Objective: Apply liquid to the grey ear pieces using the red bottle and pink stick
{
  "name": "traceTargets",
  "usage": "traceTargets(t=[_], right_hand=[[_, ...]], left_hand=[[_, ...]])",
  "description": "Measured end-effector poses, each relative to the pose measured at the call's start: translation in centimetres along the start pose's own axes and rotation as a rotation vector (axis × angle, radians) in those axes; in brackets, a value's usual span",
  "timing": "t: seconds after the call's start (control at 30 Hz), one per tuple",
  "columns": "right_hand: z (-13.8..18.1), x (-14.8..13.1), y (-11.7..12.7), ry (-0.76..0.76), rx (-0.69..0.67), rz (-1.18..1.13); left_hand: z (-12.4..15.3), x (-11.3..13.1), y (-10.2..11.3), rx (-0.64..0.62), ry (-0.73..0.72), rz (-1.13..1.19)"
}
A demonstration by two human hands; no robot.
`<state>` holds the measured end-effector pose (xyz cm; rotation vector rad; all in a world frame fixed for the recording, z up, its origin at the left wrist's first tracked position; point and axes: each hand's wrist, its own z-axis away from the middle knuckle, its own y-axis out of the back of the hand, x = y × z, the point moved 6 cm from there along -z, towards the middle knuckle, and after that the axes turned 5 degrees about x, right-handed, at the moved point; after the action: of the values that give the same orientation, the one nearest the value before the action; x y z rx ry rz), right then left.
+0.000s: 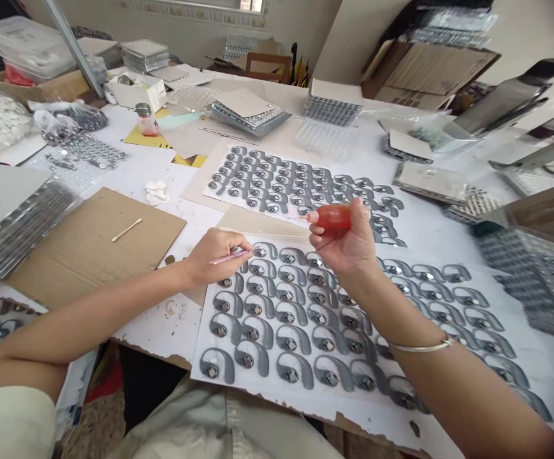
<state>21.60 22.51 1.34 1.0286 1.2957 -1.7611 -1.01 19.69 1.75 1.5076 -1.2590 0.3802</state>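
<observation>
"What do the hands hold?"
"The left hand (217, 252) pinches a slim pink stick-like tool (230, 257) beside the near white sheet's (273, 381) far left corner. Right of it, the right hand (346, 245) grips a red plastic squeeze bottle (334, 217), nozzle leftward."
"Around them?"
"Grey hook-shaped pieces (307, 368) in rows on that sheet; brown flat cardboard (99, 245) left on the desk (147, 331)."

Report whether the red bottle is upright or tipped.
Tipped: the red bottle lies roughly sideways in the right hand, its thin tip pointing toward the picture's left.
</observation>
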Motion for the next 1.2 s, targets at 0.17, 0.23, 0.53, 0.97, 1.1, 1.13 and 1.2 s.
traceTargets(t=[0.17,0.23,0.53,0.97,1.1,1.13,1.2], right_hand=[[2.4,-2.2,-1.6,0.138,-0.072,0.131],[3.6,-2.6,-1.9,0.184,-0.065,0.176],[7.3,-1.9,-2.1,0.340,0.060,0.327],[7.8,0.3,-1.5,0.413,0.109,0.324],[7.8,0.9,-1.0,0.443,0.119,0.362],[7.8,1.0,-0.9,0.446,0.122,0.368],[7.8,1.1,-0.8,0.445,0.135,0.374]], left_hand=[[2.4,2.4,-0.3,0.081,-0.473,-0.083],[3.5,2.8,-0.7,0.094,-0.622,-0.155],[4.9,2.4,-2.5,-0.072,-0.699,-0.427],[4.7,2.9,-2.0,0.005,-0.754,-0.442],[4.8,2.8,-2.0,-0.033,-0.748,-0.457],[4.8,2.6,-2.3,-0.069,-0.732,-0.475],[4.8,2.1,-2.7,-0.133,-0.698,-0.495]])
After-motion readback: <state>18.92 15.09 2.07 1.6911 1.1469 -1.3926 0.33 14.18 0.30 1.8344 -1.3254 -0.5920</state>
